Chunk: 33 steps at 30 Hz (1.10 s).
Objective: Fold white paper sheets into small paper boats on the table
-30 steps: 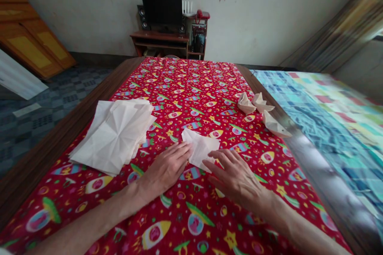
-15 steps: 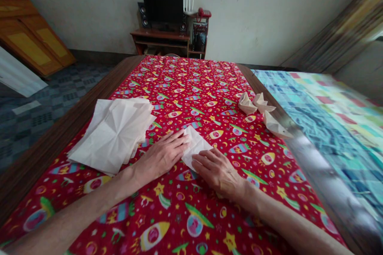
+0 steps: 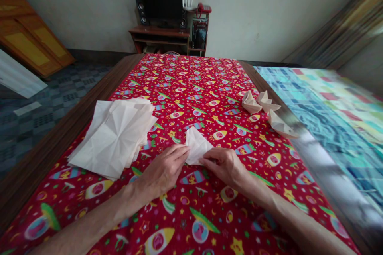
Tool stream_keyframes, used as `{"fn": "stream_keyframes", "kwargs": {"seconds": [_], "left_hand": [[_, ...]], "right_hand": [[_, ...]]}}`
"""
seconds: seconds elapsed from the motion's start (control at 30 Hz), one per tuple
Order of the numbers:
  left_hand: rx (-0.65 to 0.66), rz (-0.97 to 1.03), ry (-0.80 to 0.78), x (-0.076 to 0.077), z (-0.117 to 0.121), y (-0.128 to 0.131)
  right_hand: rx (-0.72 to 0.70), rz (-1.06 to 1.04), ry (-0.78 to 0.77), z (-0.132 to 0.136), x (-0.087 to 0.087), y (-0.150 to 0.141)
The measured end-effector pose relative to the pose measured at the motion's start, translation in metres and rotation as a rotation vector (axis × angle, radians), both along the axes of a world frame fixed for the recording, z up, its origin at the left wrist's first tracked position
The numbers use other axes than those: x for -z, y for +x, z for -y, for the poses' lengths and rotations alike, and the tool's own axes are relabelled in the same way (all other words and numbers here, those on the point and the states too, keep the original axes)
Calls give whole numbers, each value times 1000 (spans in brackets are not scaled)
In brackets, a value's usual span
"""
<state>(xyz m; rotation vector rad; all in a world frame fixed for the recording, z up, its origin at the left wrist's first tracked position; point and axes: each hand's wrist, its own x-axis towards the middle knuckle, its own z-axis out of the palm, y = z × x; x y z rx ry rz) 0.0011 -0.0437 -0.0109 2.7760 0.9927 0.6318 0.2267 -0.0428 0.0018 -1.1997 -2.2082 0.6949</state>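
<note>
A small piece of folded white paper (image 3: pixel 196 143) lies on the red patterned tablecloth in front of me, with creases across it. My left hand (image 3: pixel 167 165) grips its left edge, the fingers close together and the thumb hidden. At the lower right corner, my right hand (image 3: pixel 226 162) pinches the paper between thumb and curled fingers. To the left rests a stack of creased white sheets (image 3: pixel 116 139), its top sheet marked with folds radiating from the centre.
Three folded paper shapes (image 3: pixel 251 102) sit near the table's right edge. The red tablecloth (image 3: pixel 191 83) covers most of the wooden table (image 3: pixel 98 91). A bed (image 3: pixel 323 107) adjoins on the right. Beyond the far end stands a desk with a monitor (image 3: pixel 161 6).
Both hands have shifted slightly on the paper. My right hand went from lying across it to pinching its corner, and the paper's outline looks more folded.
</note>
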Motion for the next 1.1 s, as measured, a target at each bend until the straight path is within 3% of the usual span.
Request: {"fn": "stream_keyframes", "kwargs": {"seconds": [0.23,0.8,1.1], "left_hand": [[-16,37,-15,0,2,1],[-72,-67,23,4,18,5],[-44,-38,45,-3,19,7]], "right_hand": [[196,112,26,-7,9,-4],[188,173,33,-13,12,-6],[193,201,73,-14,14,-6]]}}
